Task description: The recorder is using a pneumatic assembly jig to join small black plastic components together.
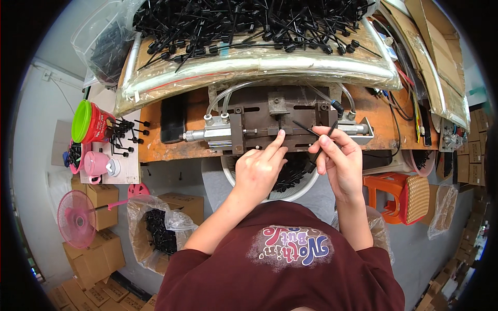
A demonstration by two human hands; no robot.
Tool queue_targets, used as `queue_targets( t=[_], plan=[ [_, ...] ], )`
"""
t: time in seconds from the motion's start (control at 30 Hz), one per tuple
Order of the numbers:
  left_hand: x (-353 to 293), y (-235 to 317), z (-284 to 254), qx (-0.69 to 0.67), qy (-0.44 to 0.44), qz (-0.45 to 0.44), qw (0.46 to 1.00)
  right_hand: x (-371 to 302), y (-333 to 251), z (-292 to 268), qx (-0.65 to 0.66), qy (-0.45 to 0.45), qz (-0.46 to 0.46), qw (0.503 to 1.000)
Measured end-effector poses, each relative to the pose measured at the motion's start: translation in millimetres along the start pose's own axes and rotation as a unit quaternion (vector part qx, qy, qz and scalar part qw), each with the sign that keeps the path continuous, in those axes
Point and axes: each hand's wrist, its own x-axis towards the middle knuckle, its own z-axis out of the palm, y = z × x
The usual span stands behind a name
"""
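Observation:
My right hand (pixel 340 160) is closed in a pinch on thin black plastic stems (pixel 302 126), which cross between thumb and fingers. A dark, thicker end hangs below them, partly hidden by the hand. My left hand (pixel 258 173) reaches out with its index finger extended, the tip on a dark pin in the middle of the metal clamping fixture (pixel 237 129). Its other fingers are bent lower, and nothing shows in its grip. Under both hands stands a white-rimmed basket (pixel 306 194) of black stemmed parts.
A film-wrapped cardboard tray (pixel 249 66) behind the fixture is heaped with black stemmed parts (pixel 249 23). Air hoses (pixel 220 97) run to the fixture's cylinders. A red bucket (pixel 96 123) and pink mug (pixel 95 164) stand left. An orange stool (pixel 386 196) is at right.

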Motion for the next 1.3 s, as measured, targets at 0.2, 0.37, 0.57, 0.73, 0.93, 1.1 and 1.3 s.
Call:
queue_targets(
  t=[0.2, 0.37, 0.57, 0.73, 0.93, 1.1, 1.3],
  plan=[
    [6.0, 25.3, -26.8, -0.205, 0.044, 0.085, 0.974, -2.1, 9.1, 3.7, 0.026, -0.025, 0.044, 0.998],
    [-2.1, 22.7, -32.4, -0.193, 0.046, 0.047, 0.979, -0.6, 10.8, 12.9, -0.105, 0.011, -0.056, 0.993],
    [-8.1, 6.6, -10.0, -0.022, 0.047, 0.03, 0.998, -0.3, 8.1, 1.9, -0.107, 0.056, -0.088, 0.989],
    [-7.1, 2.9, 5.8, 0.06, 0.026, 0.033, 0.997, -6.0, 6.3, 2.5, -0.088, 0.057, -0.087, 0.991],
    [0.9, -0.6, 3.8, 0.058, 0.007, 0.028, 0.998, -10.5, -2.0, -0.9, -0.082, 0.027, -0.09, 0.992],
    [1.0, -0.7, 2.5, 0.055, -0.013, 0.008, 0.998, -11.6, -6.9, 6.3, -0.102, 0.012, -0.058, 0.993],
    [4.5, 2.1, -5.7, 0.037, -0.031, -0.001, 0.999, -5.1, -3.8, 5.9, -0.098, 0.025, -0.105, 0.989]
  ],
)
